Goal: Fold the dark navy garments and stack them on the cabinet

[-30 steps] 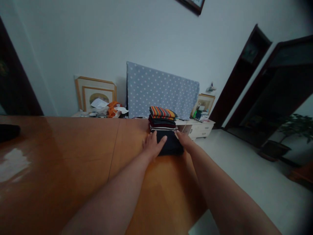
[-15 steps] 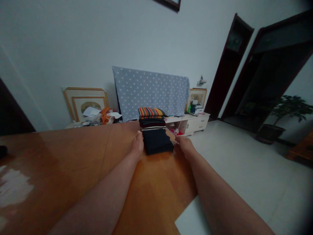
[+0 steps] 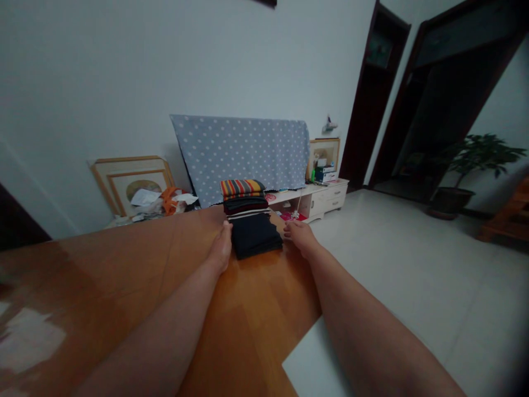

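A stack of folded cloths stands near the far end of the wooden table [image 3: 248,309]. Its front piece is a folded black cloth [image 3: 255,236]; behind and above it lie dark and maroon layers, topped by a striped red, yellow and grey cloth [image 3: 243,187]. My left hand [image 3: 222,246] is upright at the left side of the stack, fingers stretched forward, close against the black cloth. To the right of the stack, my right hand [image 3: 301,237] has its fingers extended towards it, with a small gap from the black cloth. Neither hand grasps anything.
A white flat sheet [image 3: 314,361] lies under my right forearm at the table's edge. Beyond the table are a low white cabinet [image 3: 330,199], a polka-dot cloth cover [image 3: 248,151] and framed pictures [image 3: 134,179]. A potted plant [image 3: 452,201] stands on the floor at right.
The camera view has turned slightly right, so the scene sits further left. Both hands stay beside the stack with fingers stretched, and the stack looks unchanged.
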`<state>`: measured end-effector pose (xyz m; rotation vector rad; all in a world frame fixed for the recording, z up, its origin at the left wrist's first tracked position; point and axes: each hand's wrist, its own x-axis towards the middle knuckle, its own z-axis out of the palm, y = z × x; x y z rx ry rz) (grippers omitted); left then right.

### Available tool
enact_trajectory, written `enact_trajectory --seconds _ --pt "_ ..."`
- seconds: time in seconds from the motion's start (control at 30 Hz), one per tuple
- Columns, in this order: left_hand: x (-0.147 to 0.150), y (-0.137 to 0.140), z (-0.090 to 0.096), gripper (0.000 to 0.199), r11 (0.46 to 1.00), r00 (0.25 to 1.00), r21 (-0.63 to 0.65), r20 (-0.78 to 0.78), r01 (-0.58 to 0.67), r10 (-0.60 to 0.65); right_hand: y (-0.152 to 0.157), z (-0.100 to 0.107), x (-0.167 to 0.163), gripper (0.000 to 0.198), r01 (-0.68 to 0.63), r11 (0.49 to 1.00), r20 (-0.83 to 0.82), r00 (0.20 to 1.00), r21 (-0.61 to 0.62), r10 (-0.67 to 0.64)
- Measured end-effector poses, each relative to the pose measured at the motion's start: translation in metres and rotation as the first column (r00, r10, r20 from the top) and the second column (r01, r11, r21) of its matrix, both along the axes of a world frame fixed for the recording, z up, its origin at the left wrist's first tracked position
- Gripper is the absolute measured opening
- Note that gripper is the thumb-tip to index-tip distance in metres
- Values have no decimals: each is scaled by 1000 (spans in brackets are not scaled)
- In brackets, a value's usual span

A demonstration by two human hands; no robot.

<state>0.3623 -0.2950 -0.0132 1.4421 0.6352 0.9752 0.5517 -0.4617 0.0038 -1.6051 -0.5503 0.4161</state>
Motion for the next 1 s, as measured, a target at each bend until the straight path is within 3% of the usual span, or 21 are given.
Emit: enact_trajectory --seconds 0.13,0.23,0.33,0.47,0.57,0.7,0.83,1.0 --pt "-1 -2 8 42 992 989 54 -80 -117 121 -1 8 -7 13 12 998 -2 1000 -56 -12" --pt "-2 -5 15 30 977 962 43 -169 -208 213 -4 13 -12 23 -24 993 -9 1000 -117 23" --pt "-2 -10 20 25 985 953 -4 -251 -174 167 -6 18 -17 40 -79 971 -3 997 -225 80" --pt "-2 -13 20 27 992 943 -49 -317 -119 98 -8 28 -25 53 -94 900 29 993 -426 118" --pt "-2 -11 18 29 993 942 -69 -328 -99 71 -9 34 -32 55 -123 875 14 989 -469 147" --pt "-3 -8 17 30 994 941 -94 -338 -60 24 -7 33 -37 52 -149 905 -6 987 -399 160" --pt "-4 -8 18 30 994 940 -110 -340 -27 -13 -1 29 -41 42 -130 969 -60 991 -211 120" --pt "-7 -11 21 28 993 940 -121 -338 7 -48 7 30 -53 43 -192 974 -110 978 -117 179"
